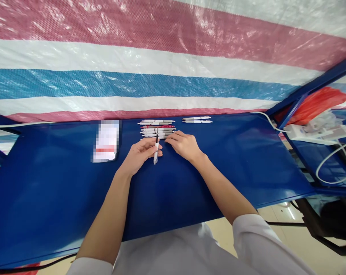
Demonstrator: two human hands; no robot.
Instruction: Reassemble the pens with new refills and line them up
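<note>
My left hand (143, 153) is closed around a white pen (156, 154), held nearly upright between thumb and fingers. The pen's upper part is dark and slim, like an exposed refill, and narrows to a thin tip. Just behind it lies a row of pens (154, 131), mostly white with grey grips, one of them red. My right hand (182, 145) is beside the right end of that row, fingers bent together and pointing left. Its fingertips are close to the nearest pens; whatever they pinch, if anything, is too small to make out.
Two more pens (197, 119) lie at the back of the blue table (219, 172). To the left is a phone (106, 141) with a blurred screen. A striped plastic sheet (161, 61) hangs behind. Beyond the right edge are a white power strip (310, 133), cables and a red bag (319, 103).
</note>
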